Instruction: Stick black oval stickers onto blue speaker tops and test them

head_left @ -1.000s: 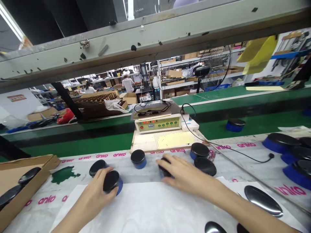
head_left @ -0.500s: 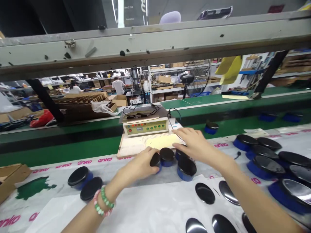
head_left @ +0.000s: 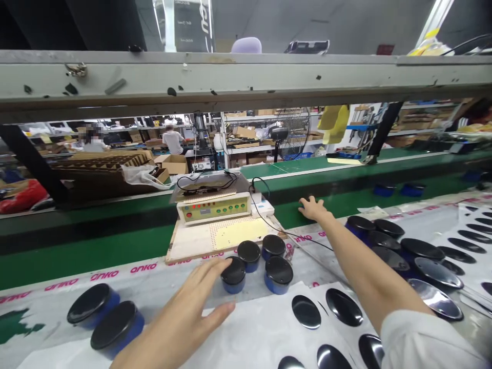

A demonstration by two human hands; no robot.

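My left hand (head_left: 196, 302) is open, thumb and fingers apart, its fingertips beside a black-topped blue round piece (head_left: 233, 275). Three similar pieces stand close by, among them one (head_left: 279, 275) at the right of the group. My right hand (head_left: 313, 209) reaches over the green belt (head_left: 286, 207), fingers spread, with nothing in it. Two more round pieces (head_left: 117, 328) stand left of my left hand. Flat black ovals (head_left: 306, 311) lie on the white sheet (head_left: 253, 335) in front.
A control box (head_left: 215, 209) with lit red digits sits on a wooden board (head_left: 192, 241) behind the pieces. A cable (head_left: 303, 236) runs rightward from it. More blue pieces (head_left: 421, 249) crowd the right. A shelf beam (head_left: 246, 77) crosses above. Two people (head_left: 172, 141) are far back.
My left hand has come off the round piece and opened. My right hand has left the pieces and moved out over the belt. The piece at the belt behind it no longer shows. The view has shifted.
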